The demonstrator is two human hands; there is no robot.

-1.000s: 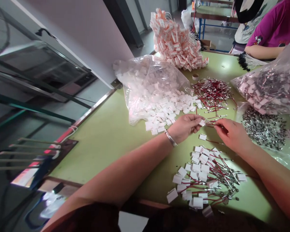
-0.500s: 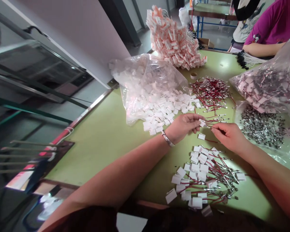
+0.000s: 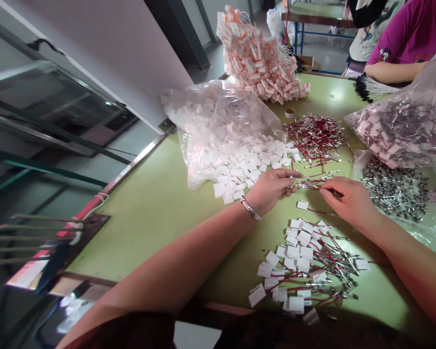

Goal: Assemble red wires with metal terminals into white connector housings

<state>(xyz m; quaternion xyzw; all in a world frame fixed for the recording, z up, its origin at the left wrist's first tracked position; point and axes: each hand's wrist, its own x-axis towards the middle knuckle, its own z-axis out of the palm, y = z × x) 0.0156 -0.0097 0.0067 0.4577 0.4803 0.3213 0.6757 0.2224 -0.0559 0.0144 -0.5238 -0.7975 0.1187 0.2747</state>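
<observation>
Centrally, a red wire (image 3: 310, 184) is pinched at its right end by the right hand (image 3: 349, 201); its long axis runs leftward to the left hand (image 3: 272, 189), closed on a small white housing, above the desk (image 3: 160, 203).

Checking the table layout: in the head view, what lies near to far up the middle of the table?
Pile of finished tagged wires → single white tag → loose red wires → tape roll → orange-and-white bundle stack.
</observation>
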